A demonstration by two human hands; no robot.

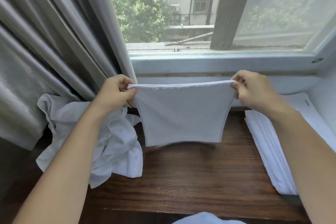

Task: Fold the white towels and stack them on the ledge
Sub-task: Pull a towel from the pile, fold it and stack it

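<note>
- The step in hand, I judge, is the fold itself: a white towel (181, 114) is hanging in the air, already doubled I think, because two hems are lying together along its top edge.
- The left hand (116, 92) is pinching the top left corner betw. thumb and fingers; the right hand (252, 91) is pinching the top right corner in the same way. Both are gripping the towel, none is free.
- Both forearms are reaching forward from the bottom corners of the view, wrists about level, so the top edge is stretching nearly straight, with only a little sag.
- The towel is hanging just above the dark wooden ledge (190, 172), in front of the white window frame (218, 62). Its lower edge is blurred; I cannot tell if it is touching the wood.
- On the ledge, to the left of the hanging towel, a pile of unfolded white towels (112, 142) is lying crumpled against the grey curtain (45, 42).
- To the right of the hanging towel, the stack of folded towels (269, 151) is lying at the end of the ledge, partly hidden by the right forearm.
- Next move, as I judge: bring the 2 corners together, or lay the towel down on the wood and fold it once more, keeping hems aligned; then carry it to the stack.
- Task is approx. in the middle: several towels folded, several still waiting in the pile.
- At the bottom edge of the view another piece of white cloth (200, 219) is showing; what it is, I cannot tell.
</note>
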